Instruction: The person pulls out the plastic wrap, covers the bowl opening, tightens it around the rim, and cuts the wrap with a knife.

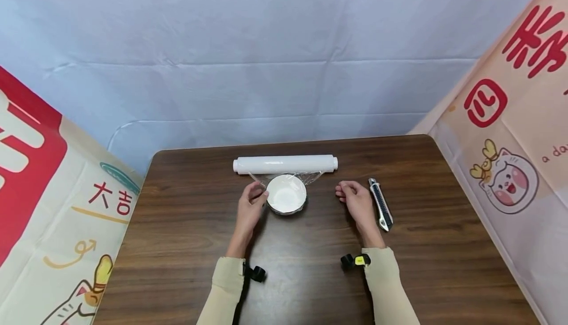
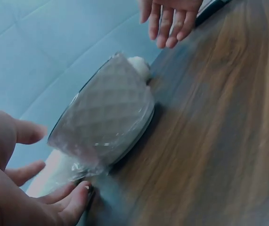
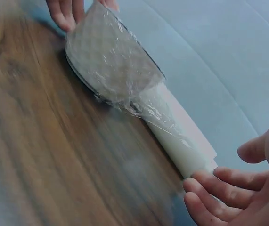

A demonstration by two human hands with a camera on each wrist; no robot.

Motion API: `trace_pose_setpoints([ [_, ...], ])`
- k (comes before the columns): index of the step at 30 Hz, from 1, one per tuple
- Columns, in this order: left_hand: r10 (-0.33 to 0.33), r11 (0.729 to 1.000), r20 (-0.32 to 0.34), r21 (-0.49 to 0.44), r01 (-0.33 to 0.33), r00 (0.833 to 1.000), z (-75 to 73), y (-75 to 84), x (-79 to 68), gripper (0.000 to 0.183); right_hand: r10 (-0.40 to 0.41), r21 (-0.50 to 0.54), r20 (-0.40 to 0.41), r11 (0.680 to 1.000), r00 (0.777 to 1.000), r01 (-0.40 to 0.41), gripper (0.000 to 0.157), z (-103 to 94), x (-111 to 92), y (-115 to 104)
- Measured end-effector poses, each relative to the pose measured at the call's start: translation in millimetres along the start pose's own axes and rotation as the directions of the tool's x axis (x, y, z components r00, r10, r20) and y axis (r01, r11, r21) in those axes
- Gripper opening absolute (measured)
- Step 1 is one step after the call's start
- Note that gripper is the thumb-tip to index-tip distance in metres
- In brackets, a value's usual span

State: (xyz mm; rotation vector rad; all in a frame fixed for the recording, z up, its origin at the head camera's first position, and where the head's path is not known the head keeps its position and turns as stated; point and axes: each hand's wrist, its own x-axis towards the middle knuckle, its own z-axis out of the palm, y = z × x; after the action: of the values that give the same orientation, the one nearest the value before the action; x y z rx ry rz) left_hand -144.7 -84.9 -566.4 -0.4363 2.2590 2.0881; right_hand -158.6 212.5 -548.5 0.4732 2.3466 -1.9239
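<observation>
A white bowl (image 1: 286,194) with a diamond-patterned side stands on the table, clear plastic wrap (image 3: 146,110) clinging round it. The wrap stretches back to a white roll (image 1: 285,164) lying just behind the bowl. My left hand (image 1: 251,204) is at the bowl's left side, thumb and fingers spread apart beside the film. Whether a fingertip touches the wrap I cannot tell. To the right of the bowl, my right hand (image 1: 356,200) hovers apart from it with loosely bent fingers and nothing in them. A utility knife (image 1: 380,204) lies just right of that hand.
The brown wooden table (image 1: 186,246) ends at its back edge, not far behind the roll. A pale cloth (image 1: 266,58) hangs beyond it, and printed banners (image 1: 506,177) flank both sides. Each wrist carries a small black camera (image 1: 258,273).
</observation>
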Motion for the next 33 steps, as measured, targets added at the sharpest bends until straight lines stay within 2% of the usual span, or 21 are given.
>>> trace_pose_setpoints([
  [5,0.01,1.0,-0.054,0.022,-0.009,0.998,-7.8,2.8,17.1,0.054,0.036,0.129,0.072,0.991,0.997,-0.045,0.071,10.0,19.1,-2.8],
  [8,0.014,0.999,-0.063,0.034,-0.012,0.998,-12.3,5.0,27.7,0.056,0.032,0.147,0.136,0.988,0.99,-0.053,0.08,19.7,29.6,-6.0],
  [13,-0.013,1.0,-0.05,0.013,0.014,0.999,-15.3,7.0,40.9,0.056,0.033,0.139,0.163,0.989,0.986,-0.056,0.077,35.2,40.2,-9.8],
  [17,-0.036,0.993,-0.025,-0.11,0.033,0.999,-12.6,7.4,50.8,0.06,0.037,0.193,0.147,0.979,0.988,-0.065,0.076,45.2,46.5,-10.1],
  [22,-0.081,0.965,0.006,-0.249,0.08,0.997,-7.9,10.2,58.6,0.066,0.028,0.271,0.13,0.96,0.991,-0.063,0.076,50.7,52.3,-7.2],
  [26,-0.092,0.962,0.029,-0.257,0.096,0.995,-6.1,10.9,63.0,0.067,0.025,0.227,0.113,0.973,0.993,-0.05,0.075,49.8,55.0,-4.3],
  [33,-0.054,0.977,0.036,-0.205,0.06,0.998,-6.2,6.3,67.8,0.065,0.027,0.158,0.13,0.986,0.991,-0.048,0.073,44.2,59.1,-3.0],
])
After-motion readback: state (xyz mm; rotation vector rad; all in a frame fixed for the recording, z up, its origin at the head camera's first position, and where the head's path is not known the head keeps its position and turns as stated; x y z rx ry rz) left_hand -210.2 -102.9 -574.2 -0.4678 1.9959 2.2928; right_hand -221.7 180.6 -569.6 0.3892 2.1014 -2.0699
